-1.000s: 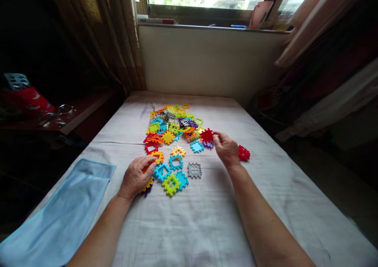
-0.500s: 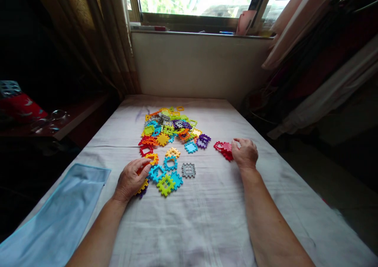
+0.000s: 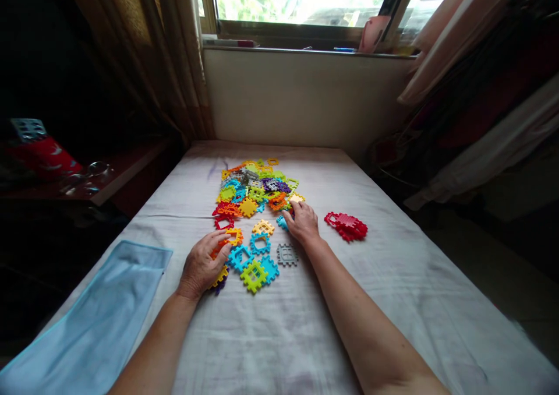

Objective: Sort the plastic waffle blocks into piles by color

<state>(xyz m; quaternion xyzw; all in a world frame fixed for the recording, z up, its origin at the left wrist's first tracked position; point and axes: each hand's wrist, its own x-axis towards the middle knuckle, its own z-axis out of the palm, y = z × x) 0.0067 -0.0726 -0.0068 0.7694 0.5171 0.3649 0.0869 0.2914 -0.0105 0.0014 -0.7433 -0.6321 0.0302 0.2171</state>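
A heap of colourful notched plastic pieces [image 3: 256, 194] lies on the white cloth. My left hand [image 3: 204, 262] rests, fingers curved and thumb apart, over orange and yellow pieces [image 3: 234, 237] left of the looser ones. At the heap's right edge, my right hand [image 3: 302, 220] reaches down with curled fingers beside a light blue piece [image 3: 282, 223]; its fingertips are partly hidden among the pieces. Several red pieces [image 3: 347, 226] lie overlapped, apart on the right. Between the hands are a grey piece [image 3: 287, 254], a green piece [image 3: 254, 276] and blue pieces [image 3: 240, 257].
A light blue cloth [image 3: 98, 307] lies at the left of the white-covered surface [image 3: 279, 337]. Beyond the far edge are a wall [image 3: 305, 98] and a window. A red container [image 3: 48, 159] stands on a side table at left. Clothes hang on the right.
My right hand has left the red pieces and moved left to the edge of the heap. The red pieces now lie uncovered. My left hand stays over the same pieces; the view has shifted slightly.
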